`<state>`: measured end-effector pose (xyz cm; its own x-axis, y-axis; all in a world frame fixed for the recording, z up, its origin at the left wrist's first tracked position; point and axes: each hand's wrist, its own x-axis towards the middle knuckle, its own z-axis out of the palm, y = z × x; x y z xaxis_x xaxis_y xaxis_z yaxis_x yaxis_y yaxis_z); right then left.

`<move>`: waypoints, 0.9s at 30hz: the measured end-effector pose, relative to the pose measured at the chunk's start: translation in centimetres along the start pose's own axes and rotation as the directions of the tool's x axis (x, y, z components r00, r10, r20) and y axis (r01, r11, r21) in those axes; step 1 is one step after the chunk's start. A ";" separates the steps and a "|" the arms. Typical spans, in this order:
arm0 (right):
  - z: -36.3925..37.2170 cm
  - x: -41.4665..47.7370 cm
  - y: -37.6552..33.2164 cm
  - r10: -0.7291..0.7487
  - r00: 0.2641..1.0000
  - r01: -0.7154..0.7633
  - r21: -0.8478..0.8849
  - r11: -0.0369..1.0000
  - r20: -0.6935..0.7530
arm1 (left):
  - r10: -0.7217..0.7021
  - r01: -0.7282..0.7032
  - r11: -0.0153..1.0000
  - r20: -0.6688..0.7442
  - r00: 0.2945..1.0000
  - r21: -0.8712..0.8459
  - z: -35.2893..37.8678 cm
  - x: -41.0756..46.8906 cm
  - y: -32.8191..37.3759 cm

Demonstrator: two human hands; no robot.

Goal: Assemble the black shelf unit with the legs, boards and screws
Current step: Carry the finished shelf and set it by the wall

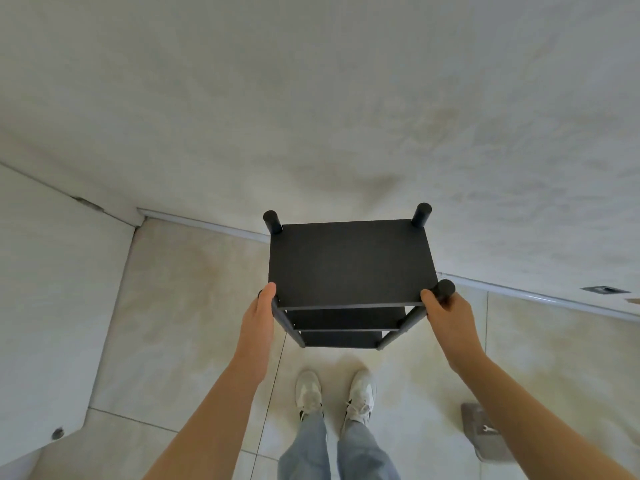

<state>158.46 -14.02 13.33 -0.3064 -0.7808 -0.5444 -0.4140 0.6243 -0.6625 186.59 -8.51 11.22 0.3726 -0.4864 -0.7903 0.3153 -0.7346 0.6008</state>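
Observation:
The black shelf unit (pixel 349 261) stands upright on the tiled floor close to the wall, seen from above. Its top board shows, with two lower boards under the near edge and round black leg ends at the corners. My left hand (pixel 259 315) grips the near left leg just below the top board. My right hand (pixel 448 315) is wrapped around the near right leg (pixel 444 289), whose top pokes out above my fingers. The two far leg tops (pixel 272 221) stick up by the wall.
A white wall rises right behind the shelf, with a pale skirting strip (pixel 540 297) along the floor. A white panel (pixel 52 289) stands at the left. A grey pad with a small white wrench (pixel 488 428) lies on the floor at the lower right. My shoes (pixel 334 393) stand in front of the shelf.

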 end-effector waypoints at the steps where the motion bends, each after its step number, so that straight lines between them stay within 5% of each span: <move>1: 0.3 0.5 0.6 0.002 1.000 -0.002 0.000 1.000 0.003 | -0.020 0.020 1.000 0.003 1.000 0.018 0.2 0.8 -0.2; 16: 4.2 3.5 6.2 0.043 0.997 -0.042 -0.006 0.999 0.058 | -0.093 0.095 0.984 0.022 0.995 -0.153 1.1 6.3 -3.8; 27: 4.7 3.9 7.5 0.071 0.995 -0.070 -0.011 0.997 0.074 | -0.103 0.109 0.987 0.057 0.993 -0.118 1.1 8.4 -4.7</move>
<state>158.17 -12.24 3.86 -0.2703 -0.7308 -0.6268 -0.4011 0.6773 -0.6168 187.28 -9.68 1.62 0.2882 -0.4346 -0.8533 0.4550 -0.7219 0.5214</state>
